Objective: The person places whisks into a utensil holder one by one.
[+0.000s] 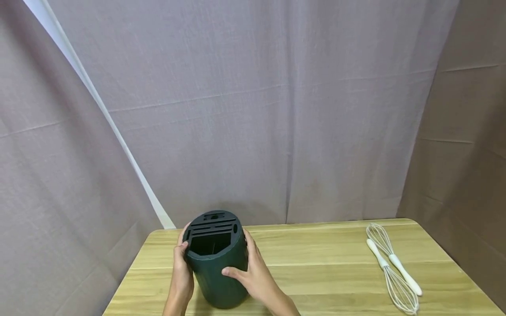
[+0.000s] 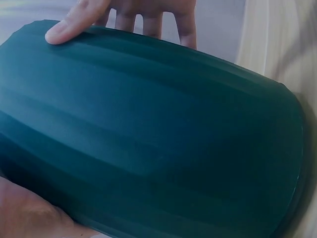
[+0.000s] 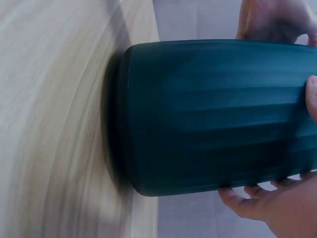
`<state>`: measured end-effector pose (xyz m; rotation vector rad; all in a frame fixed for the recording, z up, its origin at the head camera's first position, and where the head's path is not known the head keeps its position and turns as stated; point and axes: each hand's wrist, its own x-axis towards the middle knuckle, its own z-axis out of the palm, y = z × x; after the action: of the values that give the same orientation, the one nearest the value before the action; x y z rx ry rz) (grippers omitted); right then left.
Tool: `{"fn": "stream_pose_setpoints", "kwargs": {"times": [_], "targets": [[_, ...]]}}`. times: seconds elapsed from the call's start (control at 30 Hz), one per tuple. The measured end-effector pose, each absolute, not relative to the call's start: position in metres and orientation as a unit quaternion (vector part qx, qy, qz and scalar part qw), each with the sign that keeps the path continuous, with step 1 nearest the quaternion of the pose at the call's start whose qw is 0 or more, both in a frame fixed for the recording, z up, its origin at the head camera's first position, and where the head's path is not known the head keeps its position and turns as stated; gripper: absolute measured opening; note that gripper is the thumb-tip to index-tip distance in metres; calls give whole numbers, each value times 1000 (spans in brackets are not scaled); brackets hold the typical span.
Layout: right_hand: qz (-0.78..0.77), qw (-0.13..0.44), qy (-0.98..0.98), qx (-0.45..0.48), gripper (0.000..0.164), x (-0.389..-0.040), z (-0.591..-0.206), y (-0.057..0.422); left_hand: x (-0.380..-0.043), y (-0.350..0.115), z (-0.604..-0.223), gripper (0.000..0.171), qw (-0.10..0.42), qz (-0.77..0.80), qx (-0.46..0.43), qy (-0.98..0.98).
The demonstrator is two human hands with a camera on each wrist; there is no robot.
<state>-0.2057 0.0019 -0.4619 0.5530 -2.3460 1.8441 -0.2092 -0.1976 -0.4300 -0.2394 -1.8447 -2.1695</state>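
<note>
A dark green knife block [image 1: 221,281], round and ribbed, has a black slotted top [image 1: 213,228] with a large opening toward me. My left hand [image 1: 183,272] grips its left side near the top, thumb at the rim. On the opposite side my right hand [image 1: 257,272] holds it, the thumb lying across the front. The right wrist view shows the block's lower end [image 3: 143,119] close over the wooden table; whether it touches cannot be told. Most of the left hand's fingers are hidden behind the block.
Two whisks with white handles, one farther back [image 1: 405,274] and one nearer [image 1: 377,254], lie side by side at the right of the wooden table [image 1: 316,263]. Grey curtains [image 1: 253,109] hang behind and at both sides.
</note>
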Motion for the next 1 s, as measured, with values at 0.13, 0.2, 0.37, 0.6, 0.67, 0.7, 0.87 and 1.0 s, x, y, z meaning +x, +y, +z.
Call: {"fn": "stream_pose_setpoints", "kwargs": {"times": [0.13, 0.2, 0.37, 0.6, 0.67, 0.7, 0.87, 1.0], "targets": [[612, 52, -767, 185, 111, -203, -464, 11, -209, -188, -431, 60, 138, -757, -85, -633], [617, 48, -763, 188, 110, -202, -465, 15, -209, -183, -432, 59, 136, -756, -85, -635], [622, 42, -758, 191, 109, -202, -466, 24, -210, -174, -435, 60, 136, -752, -81, -640], [625, 54, -755, 191, 109, -201, -468, 36, -210, -163, -435, 61, 129, -753, -83, -640], [627, 50, -755, 186, 109, -201, -470, 40, -210, -159, -435, 61, 125, -753, -83, -640], [626, 50, -756, 182, 110, -201, -470, 42, -210, -157, -436, 62, 124, -753, -84, -641], [623, 63, -760, 171, 109, -200, -473, 52, -209, -148, -439, 62, 126, -745, -95, -648], [619, 81, -764, 165, 108, -199, -474, 58, -207, -141, -440, 62, 134, -733, -86, -662]]}}
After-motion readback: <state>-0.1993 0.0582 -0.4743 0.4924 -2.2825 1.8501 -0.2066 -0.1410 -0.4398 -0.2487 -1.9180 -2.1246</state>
